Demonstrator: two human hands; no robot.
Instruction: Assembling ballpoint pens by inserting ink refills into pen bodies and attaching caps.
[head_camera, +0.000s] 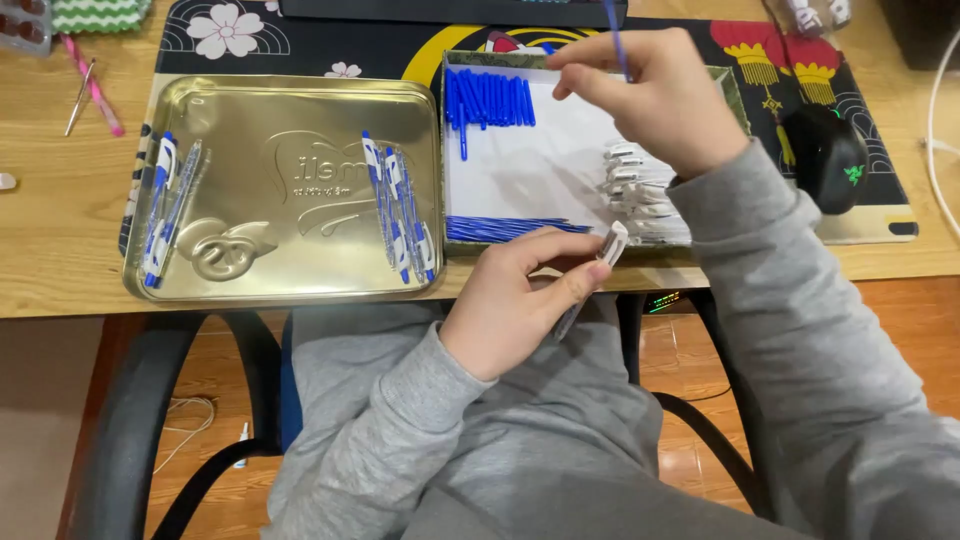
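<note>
While the person sat at the wooden worktop (60, 230), the left hand (510, 300) pinched a clear pen barrel (600, 262) near the worktop's front edge, fingers closed on it; the right hand (655, 95) gripped a thin blue refill (617, 35) above a shallow box (540, 150); blue caps (488, 100) lay at the box's far side, more refills (510, 229) along its near side, white clips (630, 185) at its right; beside it a gold tin lid (285, 190) carried 2 groups of finished pens (400, 205).
</note>
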